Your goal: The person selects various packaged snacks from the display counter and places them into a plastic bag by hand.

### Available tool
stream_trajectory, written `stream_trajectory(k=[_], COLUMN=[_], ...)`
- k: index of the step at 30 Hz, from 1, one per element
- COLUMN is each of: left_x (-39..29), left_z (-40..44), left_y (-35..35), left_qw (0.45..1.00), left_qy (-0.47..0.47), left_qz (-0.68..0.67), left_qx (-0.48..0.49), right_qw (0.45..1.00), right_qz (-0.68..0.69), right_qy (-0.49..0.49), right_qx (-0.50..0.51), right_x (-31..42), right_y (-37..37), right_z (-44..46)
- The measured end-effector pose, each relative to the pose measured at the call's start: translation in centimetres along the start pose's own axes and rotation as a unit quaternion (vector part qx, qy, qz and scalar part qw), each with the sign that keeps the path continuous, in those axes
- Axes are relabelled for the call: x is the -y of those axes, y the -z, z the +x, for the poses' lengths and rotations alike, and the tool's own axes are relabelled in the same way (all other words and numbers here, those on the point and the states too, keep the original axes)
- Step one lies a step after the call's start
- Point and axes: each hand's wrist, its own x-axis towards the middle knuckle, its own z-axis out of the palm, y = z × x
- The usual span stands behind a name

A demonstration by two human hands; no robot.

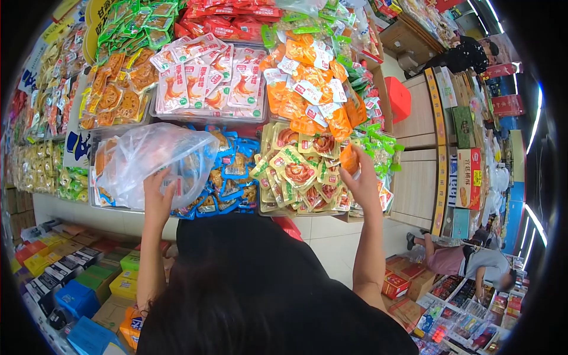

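Note:
A clear plastic bag [177, 148] with some packets inside lies over the left front bins, and my left hand [158, 188] is closed on its near edge. My right hand [360, 176] has its thumb and fingers around a small orange packet [349, 160], at the right side of the beige packets [299, 165]. Above that hand is a heap of orange and white packets [307, 89]. Blue-edged packets [234, 171] fill the bin between my hands. Pink and white packets [207, 77] lie in a tray behind the bag.
Green packets [139, 23] and red packets [231, 23] are at the back. A red stool [397, 99] stands right of the display. Stacked cartons [94, 284] cover the floor at lower left. One person [473, 260] is at the lower right, another [461, 56] at the upper right.

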Motion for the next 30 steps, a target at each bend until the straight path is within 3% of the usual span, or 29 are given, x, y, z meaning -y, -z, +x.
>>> stream_trajectory(k=[2, 4, 15, 19, 24, 25, 26, 30], left_x=[0.1, 0.1, -0.3, 0.4, 0.2, 0.2, 0.1, -0.6], left_z=[0.0, 0.1, -0.4, -0.3, 0.4, 0.8, 1.3, 2.6], left_y=[-0.2, -0.4, 0.6, 0.5, 1.6, 1.9, 2.2, 3.5], left_qw=[1.0, 1.0, 0.998, 0.998, 0.995, 0.994, 0.994, 0.992], left_qy=[-0.007, -0.005, 0.006, 0.0, 0.062, 0.048, 0.05, 0.012], left_qz=[-0.005, -0.015, -0.012, -0.003, -0.031, -0.036, -0.031, -0.037], left_qx=[-0.003, -0.006, -0.055, -0.06, -0.07, -0.089, -0.091, -0.118], right_qw=[0.997, 0.996, 0.964, 0.953, 0.964, 0.957, 0.944, 0.872], right_qz=[0.075, 0.068, -0.138, -0.104, 0.068, 0.096, 0.12, 0.199], right_qy=[0.026, 0.053, 0.21, 0.259, 0.257, 0.259, 0.259, 0.35], right_qx=[-0.018, -0.019, -0.086, -0.122, 0.012, 0.091, 0.167, 0.28], right_x=[0.7, 1.2, 5.3, 6.2, 12.9, 13.8, 14.9, 20.1], right_y=[1.1, 1.4, -1.2, -2.4, -5.3, -6.5, -7.5, -11.8], right_z=[1.5, 3.9, 15.6, 16.7, 12.3, 11.4, 10.5, 8.0])
